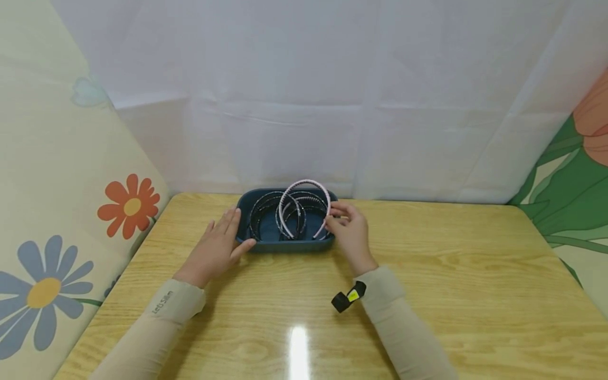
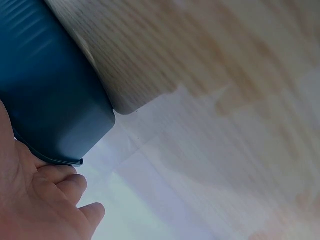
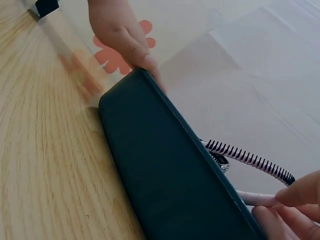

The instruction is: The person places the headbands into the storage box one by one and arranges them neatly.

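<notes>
A dark blue bin (image 1: 285,246) stands on the table near the white cloth and holds several dark, glittery headbands (image 1: 253,214). My right hand (image 1: 350,232) pinches a pale pink headband (image 1: 306,182) by one side, at the bin's right end. That headband's arch rises above the far rim while its ends are down inside. In the right wrist view, thumb and fingers grip the pink headband (image 3: 257,199) just over the rim; small comb teeth line its inner side. My left hand (image 1: 216,248) rests against the bin's left end with fingers extended, thumb at the near rim.
The wooden table (image 1: 451,274) spreads out to both sides and in front of the bin. A white cloth (image 1: 294,105) hangs right behind it, and flower-patterned panels (image 1: 47,184) stand at the left and right. A black strap (image 1: 348,297) is on the right wrist.
</notes>
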A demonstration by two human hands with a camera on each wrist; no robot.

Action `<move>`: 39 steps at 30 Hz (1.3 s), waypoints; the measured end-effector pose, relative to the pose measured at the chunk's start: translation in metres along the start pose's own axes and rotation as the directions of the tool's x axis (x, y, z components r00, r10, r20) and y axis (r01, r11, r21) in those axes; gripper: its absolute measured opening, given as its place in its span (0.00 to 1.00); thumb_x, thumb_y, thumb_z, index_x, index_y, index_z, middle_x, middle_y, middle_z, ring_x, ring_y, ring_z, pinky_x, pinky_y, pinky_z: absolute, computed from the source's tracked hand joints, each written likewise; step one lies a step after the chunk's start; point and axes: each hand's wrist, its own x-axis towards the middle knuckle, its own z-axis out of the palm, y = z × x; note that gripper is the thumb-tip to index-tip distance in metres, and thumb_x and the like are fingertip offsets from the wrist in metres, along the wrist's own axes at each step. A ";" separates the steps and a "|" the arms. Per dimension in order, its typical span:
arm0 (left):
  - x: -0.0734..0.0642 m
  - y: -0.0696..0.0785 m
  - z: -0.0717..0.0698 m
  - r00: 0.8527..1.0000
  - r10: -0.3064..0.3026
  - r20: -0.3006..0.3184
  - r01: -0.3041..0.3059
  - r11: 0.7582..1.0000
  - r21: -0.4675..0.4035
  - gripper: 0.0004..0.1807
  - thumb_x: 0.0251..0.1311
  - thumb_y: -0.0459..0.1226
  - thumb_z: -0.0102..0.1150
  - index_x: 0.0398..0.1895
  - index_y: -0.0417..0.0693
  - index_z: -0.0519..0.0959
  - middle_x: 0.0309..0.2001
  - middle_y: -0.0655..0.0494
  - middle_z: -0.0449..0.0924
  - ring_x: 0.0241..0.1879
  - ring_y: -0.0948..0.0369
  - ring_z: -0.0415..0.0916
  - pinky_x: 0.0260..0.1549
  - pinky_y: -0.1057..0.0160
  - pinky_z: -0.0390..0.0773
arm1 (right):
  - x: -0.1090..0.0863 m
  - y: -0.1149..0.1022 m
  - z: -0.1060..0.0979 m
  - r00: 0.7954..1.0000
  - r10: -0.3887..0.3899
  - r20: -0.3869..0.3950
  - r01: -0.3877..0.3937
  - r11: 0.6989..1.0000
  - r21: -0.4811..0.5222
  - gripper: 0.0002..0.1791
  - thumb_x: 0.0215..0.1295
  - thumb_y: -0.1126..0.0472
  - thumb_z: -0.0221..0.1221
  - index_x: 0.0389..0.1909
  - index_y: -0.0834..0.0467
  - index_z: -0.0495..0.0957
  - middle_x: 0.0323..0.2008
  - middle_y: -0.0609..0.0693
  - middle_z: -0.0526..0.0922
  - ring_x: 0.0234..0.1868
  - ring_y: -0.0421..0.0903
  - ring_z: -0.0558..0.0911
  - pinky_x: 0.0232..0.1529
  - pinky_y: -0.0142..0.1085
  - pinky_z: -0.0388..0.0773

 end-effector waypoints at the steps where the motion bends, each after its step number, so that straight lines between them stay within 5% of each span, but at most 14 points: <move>1: 0.000 0.000 0.000 1.000 0.001 0.000 -0.001 1.000 0.000 0.51 0.75 0.62 0.41 0.80 0.31 0.40 0.80 0.34 0.38 0.79 0.40 0.37 0.74 0.34 0.40 | 0.000 0.000 0.000 1.000 -0.013 -0.002 0.013 1.000 -0.025 0.17 0.61 0.79 0.61 0.52 0.72 0.79 0.43 0.65 0.83 0.30 0.38 0.83 0.35 0.29 0.85; 11: 0.002 -0.002 0.002 1.000 0.005 -0.001 -0.005 1.000 0.004 0.51 0.75 0.63 0.41 0.80 0.30 0.40 0.80 0.34 0.39 0.79 0.40 0.37 0.73 0.34 0.41 | -0.003 0.001 0.002 0.998 -0.055 -0.018 0.050 0.976 -0.212 0.17 0.59 0.75 0.65 0.50 0.69 0.81 0.40 0.63 0.86 0.30 0.45 0.86 0.31 0.31 0.85; 25: 0.001 -0.001 0.002 1.000 -0.002 0.001 0.002 1.000 0.001 0.51 0.75 0.62 0.43 0.80 0.30 0.41 0.80 0.33 0.39 0.79 0.39 0.38 0.73 0.33 0.40 | -0.004 0.004 0.004 0.994 -0.106 -0.022 0.100 0.977 -0.190 0.09 0.59 0.77 0.62 0.41 0.74 0.79 0.30 0.62 0.84 0.22 0.35 0.79 0.25 0.29 0.83; 39: 0.008 -0.005 0.006 1.000 0.022 -0.001 -0.022 1.000 -0.005 0.51 0.75 0.62 0.42 0.80 0.30 0.42 0.80 0.33 0.40 0.79 0.38 0.39 0.72 0.32 0.41 | 0.005 0.005 -0.014 0.994 -0.110 0.005 0.109 0.978 -0.177 0.08 0.65 0.75 0.57 0.43 0.74 0.81 0.36 0.69 0.83 0.31 0.59 0.85 0.31 0.41 0.87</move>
